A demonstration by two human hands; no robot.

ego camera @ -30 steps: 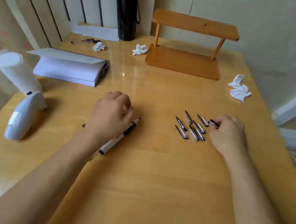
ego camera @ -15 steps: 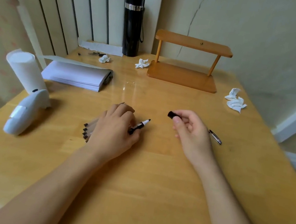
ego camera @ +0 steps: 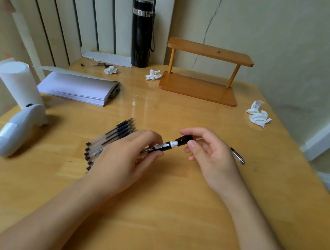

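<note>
Moved inward, the right hand (ego camera: 213, 155) pinches a black tip (ego camera: 183, 139) against the pen (ego camera: 162, 147), gripped in the left hand (ego camera: 126, 162) by curled fingers (ego camera: 151, 139)

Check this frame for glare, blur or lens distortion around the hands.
Head view: left hand, right hand, pen and black cap are sharp; glare streaks the table beyond them; wide-angle lens splays the vertical slats; white device at left looks smeared.

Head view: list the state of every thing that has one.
Left hand: grips the clear pen barrel.
Right hand: pinches the small black tip piece at the barrel's white end.
Tall black flask: upright, lid on.
Row of clear black-grip pens: lying flat.
Silver pen tip: lying loose, untouched.
White tissues: crumpled.
</note>
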